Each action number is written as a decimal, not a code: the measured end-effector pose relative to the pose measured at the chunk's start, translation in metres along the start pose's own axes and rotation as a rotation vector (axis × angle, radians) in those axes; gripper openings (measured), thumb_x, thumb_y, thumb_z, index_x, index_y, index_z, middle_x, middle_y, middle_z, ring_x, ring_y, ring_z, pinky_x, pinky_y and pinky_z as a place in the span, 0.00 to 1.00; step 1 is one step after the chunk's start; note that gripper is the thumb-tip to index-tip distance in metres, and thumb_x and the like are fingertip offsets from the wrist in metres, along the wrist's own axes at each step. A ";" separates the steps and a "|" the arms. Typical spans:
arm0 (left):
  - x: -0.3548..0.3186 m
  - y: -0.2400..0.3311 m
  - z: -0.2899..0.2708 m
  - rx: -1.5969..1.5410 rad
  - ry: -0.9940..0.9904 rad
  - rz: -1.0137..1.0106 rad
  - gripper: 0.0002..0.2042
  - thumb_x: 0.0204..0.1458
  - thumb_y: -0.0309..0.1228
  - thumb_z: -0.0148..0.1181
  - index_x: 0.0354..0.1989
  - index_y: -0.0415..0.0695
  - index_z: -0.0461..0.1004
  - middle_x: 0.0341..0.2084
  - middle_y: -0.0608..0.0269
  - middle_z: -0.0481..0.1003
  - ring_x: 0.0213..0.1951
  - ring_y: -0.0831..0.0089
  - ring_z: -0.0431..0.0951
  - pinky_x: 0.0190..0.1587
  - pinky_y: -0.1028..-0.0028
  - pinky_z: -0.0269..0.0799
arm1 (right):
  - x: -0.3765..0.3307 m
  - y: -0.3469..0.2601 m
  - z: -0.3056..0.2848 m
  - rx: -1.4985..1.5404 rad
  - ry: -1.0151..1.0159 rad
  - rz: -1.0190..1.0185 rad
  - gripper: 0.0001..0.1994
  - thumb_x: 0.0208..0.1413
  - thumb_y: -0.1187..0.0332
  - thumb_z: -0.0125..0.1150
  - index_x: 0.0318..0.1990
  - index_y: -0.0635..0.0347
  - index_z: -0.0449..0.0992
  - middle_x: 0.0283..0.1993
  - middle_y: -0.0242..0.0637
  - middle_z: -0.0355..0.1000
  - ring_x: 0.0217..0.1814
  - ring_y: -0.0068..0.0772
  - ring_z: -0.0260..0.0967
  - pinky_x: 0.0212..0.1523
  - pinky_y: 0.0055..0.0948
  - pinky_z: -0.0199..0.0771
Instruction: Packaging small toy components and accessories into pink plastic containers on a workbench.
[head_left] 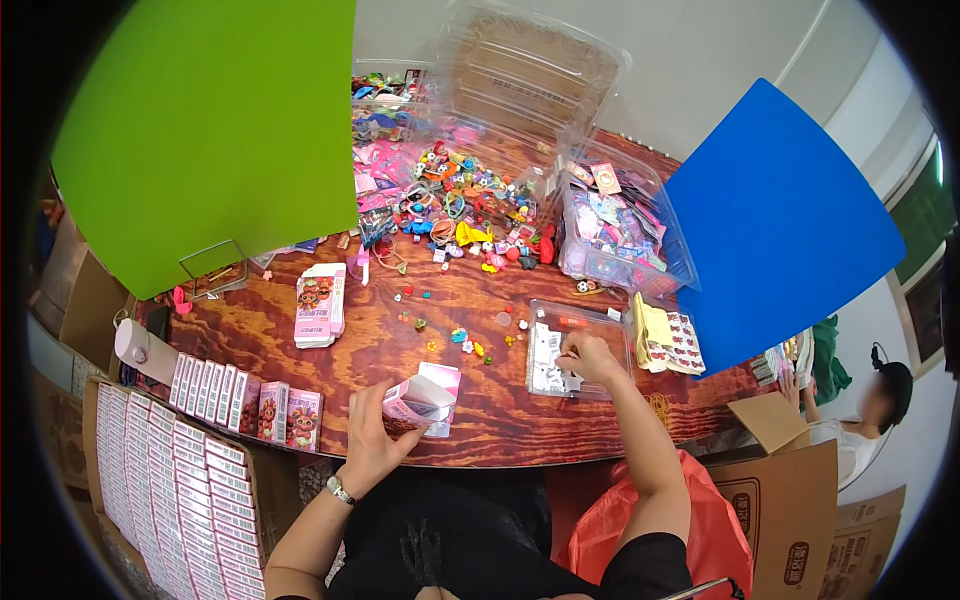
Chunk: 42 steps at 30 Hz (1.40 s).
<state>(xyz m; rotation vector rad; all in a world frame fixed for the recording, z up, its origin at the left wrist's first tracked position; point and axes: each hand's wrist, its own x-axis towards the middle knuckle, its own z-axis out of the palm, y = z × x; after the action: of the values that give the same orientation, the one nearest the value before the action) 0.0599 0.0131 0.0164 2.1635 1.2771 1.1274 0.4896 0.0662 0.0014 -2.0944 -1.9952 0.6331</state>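
Left hand [372,436] at the near edge of the surface [260,335], fingers wrapped round an open pink box [418,402]. Right hand [587,358] farther right, fingers pinched narrow inside a clear tray [570,318].

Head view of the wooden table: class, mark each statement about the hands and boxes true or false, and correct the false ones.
1. The left hand holds an open pink box. True.
2. The right hand rests on the heap of small toys. False: it reaches into the shallow clear tray nearer the table edge.
3. A row of pink boxes stands upright at the table's left edge. True.
4. The flat stack of pink boxes lies inside the clear tray. False: it lies on the bare wooden table.
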 end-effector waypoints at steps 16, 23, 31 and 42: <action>0.000 0.001 0.001 -0.027 -0.014 -0.026 0.38 0.38 0.32 0.78 0.59 0.37 0.66 0.48 0.47 0.71 0.52 0.49 0.71 0.54 0.58 0.69 | -0.029 -0.043 -0.056 0.162 0.121 0.051 0.08 0.55 0.67 0.68 0.39 0.60 0.82 0.33 0.36 0.80 0.32 0.24 0.74 0.36 0.29 0.73; 0.004 0.003 0.028 -0.077 -0.065 -0.081 0.37 0.43 0.40 0.75 0.59 0.34 0.65 0.48 0.45 0.72 0.51 0.48 0.72 0.55 0.55 0.67 | -0.058 -0.179 -0.037 0.431 0.163 -0.390 0.07 0.56 0.70 0.70 0.40 0.60 0.81 0.32 0.31 0.77 0.28 0.19 0.71 0.30 0.24 0.71; -0.001 0.003 0.025 -0.065 -0.015 -0.054 0.39 0.41 0.39 0.76 0.61 0.36 0.64 0.48 0.45 0.73 0.51 0.48 0.73 0.54 0.56 0.69 | -0.057 -0.239 0.003 -0.027 0.042 -0.651 0.12 0.54 0.74 0.68 0.47 0.60 0.78 0.42 0.47 0.78 0.40 0.48 0.79 0.38 0.39 0.80; -0.005 0.006 0.017 -0.210 0.058 -0.108 0.41 0.41 0.37 0.78 0.63 0.37 0.63 0.53 0.46 0.73 0.53 0.51 0.74 0.55 0.59 0.70 | -0.071 -0.241 -0.003 0.047 0.450 -0.980 0.17 0.45 0.71 0.74 0.45 0.58 0.79 0.54 0.42 0.73 0.48 0.48 0.75 0.46 0.41 0.77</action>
<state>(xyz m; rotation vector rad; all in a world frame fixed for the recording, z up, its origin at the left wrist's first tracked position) 0.0752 0.0072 0.0079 1.9004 1.2243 1.2289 0.2717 0.0173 0.1161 -0.8725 -2.2955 0.0123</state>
